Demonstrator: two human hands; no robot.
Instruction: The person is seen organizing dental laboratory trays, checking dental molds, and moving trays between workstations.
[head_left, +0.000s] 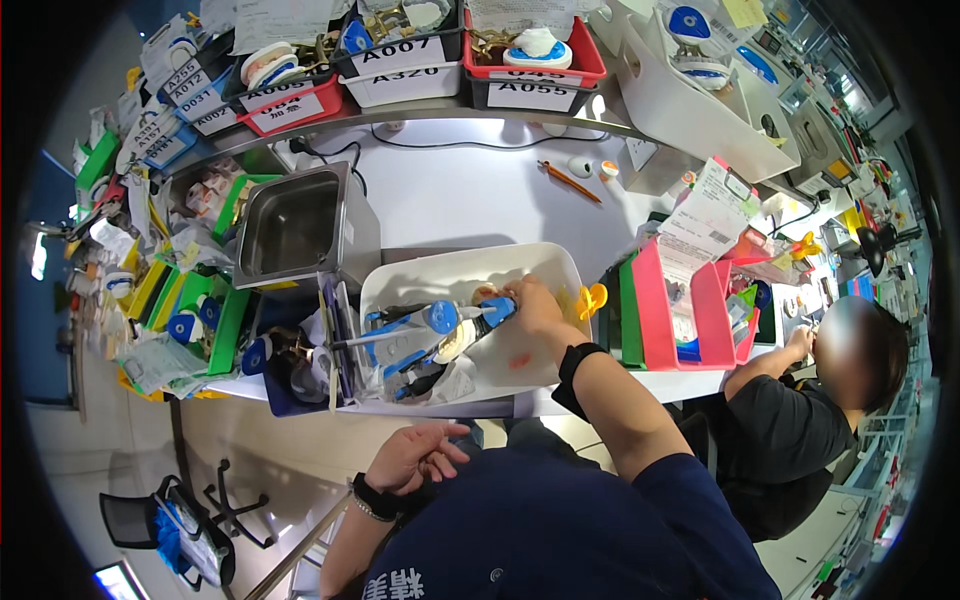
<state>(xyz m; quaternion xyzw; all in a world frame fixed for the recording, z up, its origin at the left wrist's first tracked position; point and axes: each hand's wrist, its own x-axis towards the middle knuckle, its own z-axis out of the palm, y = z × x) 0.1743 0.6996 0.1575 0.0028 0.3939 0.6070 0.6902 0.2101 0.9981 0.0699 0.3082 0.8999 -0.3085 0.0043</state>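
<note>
A white plastic tray (535,378) lies on the bench in front of me. Blue-and-grey hinged dental articulators (441,318) are piled in its left half, with a pale dental cast (456,343) among them. My right hand (537,303) reaches into the tray with its fingers closed at a blue piece (497,313); the hand and the pile hide what the fingertips hold. Crumpled clear plastic (455,383) lies near the tray's front wall. Held in front of my body, below the bench edge, my left hand (415,457) has its fingers apart and holds nothing.
Left of the tray stand a deep steel basin (292,228) and a dark blue bin (300,375) of parts. Pink and green boxes (655,310) with papers sit to its right. Full bins (400,84) line the shelf behind. A co-worker (790,440) sits at the right.
</note>
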